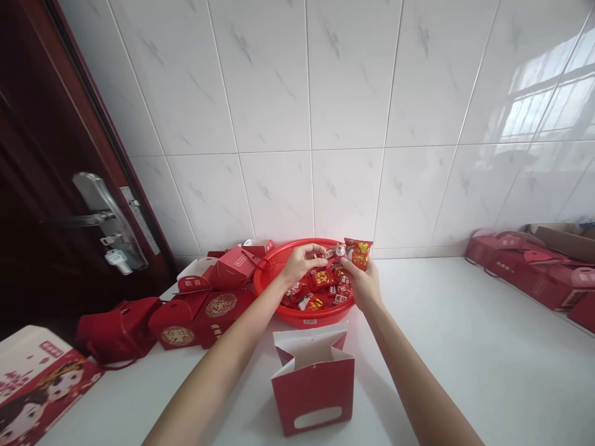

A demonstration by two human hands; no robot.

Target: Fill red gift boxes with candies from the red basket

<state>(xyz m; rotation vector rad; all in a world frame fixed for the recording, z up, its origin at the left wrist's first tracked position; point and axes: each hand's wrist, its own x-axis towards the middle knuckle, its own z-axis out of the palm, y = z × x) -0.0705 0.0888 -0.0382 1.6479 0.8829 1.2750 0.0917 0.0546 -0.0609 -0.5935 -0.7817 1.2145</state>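
- The open red box (316,396) is standing at six o'clock from the basket (325,318) — likely for easy reach.
- At two o'clock, the right hand (365,283) is holding a red packet (360,252) over the basket's rim, thumb in front, seemingly steadying it.
- At twelve, the left hand (303,263) is curling its fingers narrow beside a small wrapped piece (340,250) — whether gripping, I cannot tell.
- Red boxes (199,321) are sitting at nine o'clock, likely leaving the hands room.
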